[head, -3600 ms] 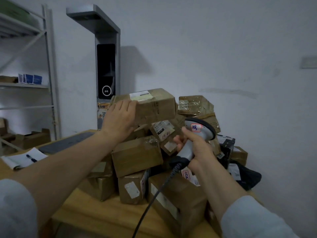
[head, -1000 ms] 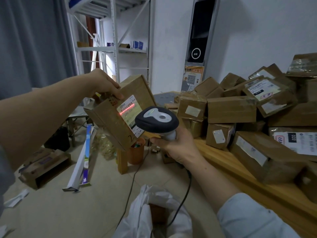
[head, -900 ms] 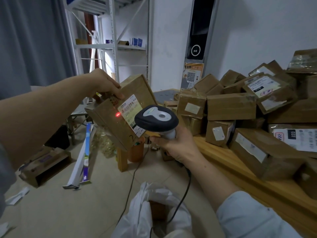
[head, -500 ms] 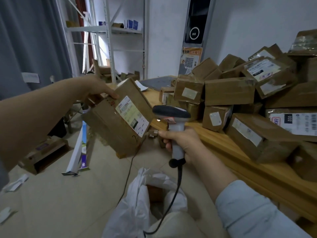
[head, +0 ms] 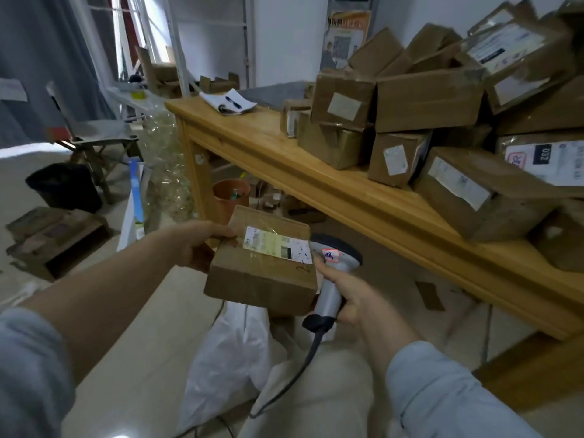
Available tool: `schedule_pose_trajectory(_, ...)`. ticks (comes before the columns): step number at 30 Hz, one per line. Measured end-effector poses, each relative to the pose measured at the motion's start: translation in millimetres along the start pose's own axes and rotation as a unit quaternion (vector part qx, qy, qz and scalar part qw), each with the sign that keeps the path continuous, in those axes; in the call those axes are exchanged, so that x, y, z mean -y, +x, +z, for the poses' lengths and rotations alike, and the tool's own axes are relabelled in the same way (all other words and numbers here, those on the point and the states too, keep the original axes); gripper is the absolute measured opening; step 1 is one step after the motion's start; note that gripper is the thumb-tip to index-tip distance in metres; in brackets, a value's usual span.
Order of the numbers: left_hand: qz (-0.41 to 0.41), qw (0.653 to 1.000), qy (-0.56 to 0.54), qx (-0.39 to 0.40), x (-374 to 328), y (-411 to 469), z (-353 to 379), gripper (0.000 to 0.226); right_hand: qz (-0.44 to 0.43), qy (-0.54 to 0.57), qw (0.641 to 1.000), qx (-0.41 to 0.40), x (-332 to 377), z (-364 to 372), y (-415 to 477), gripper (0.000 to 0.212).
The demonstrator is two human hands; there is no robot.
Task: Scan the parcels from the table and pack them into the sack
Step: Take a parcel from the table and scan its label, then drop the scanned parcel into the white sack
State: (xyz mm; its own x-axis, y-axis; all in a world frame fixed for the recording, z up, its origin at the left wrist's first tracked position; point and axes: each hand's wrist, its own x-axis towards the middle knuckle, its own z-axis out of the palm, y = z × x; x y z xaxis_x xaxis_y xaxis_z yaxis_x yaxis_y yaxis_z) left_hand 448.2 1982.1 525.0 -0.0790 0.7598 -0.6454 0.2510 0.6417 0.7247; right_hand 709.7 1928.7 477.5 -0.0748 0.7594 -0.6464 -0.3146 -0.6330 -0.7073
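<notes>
L hand (head: 196, 245) fingers curled on brown cardboard parcel (head: 262, 273), held just above white plastic sack (head: 230, 349), not yet in. R hand (head: 355, 295) grips grey handheld scanner (head: 335, 270). Est. early stage: big parcel pile (head: 426, 99) left at wooden tabletop (head: 268, 143) right end.

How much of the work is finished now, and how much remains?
Done: this box is off the table; a red scan line crossed its label a second ago. In hand: the left hand holds it above the white sack; the right hand grips the scanner. Left: drop it in, then the many boxes piled on the table.
</notes>
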Motion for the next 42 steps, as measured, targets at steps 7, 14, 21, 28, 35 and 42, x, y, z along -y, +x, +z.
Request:
schedule_pose_trajectory(7, -0.036, 0.998, -0.021, 0.046, 16, 41, 29, 0.036, 0.018, -0.008, 0.999, -0.030, -22, -30, 20, 0.054)
schedule_pose_trajectory(14, -0.039, 0.995, -0.058, 0.066, 19, 87, 53, 0.036, 0.008, -0.015, 0.990, -0.141, -13, -50, 71, 0.059)
schedule_pose_trajectory(21, -0.028, 0.990, 0.139, -0.020, 69, 160, 87, 0.048, -0.012, -0.099, 0.971, -0.216, 11, -76, 128, 0.062)
schedule_pose_trajectory(28, -0.067, 0.955, 0.279, 0.080, 119, 227, 122, 0.039, 0.028, -0.183, 0.954, -0.237, -13, -138, 242, 0.104)
schedule_pose_trajectory(35, -0.109, 0.969, 0.222, -0.012, 138, 261, 125, 0.047, 0.070, -0.213, 0.946, -0.236, -10, -103, 246, 0.109)
schedule_pose_trajectory(42, -0.068, 0.958, 0.224, -0.165, 136, 274, 56, 0.010, 0.103, -0.272, 0.934, -0.207, -16, -44, 257, 0.078)
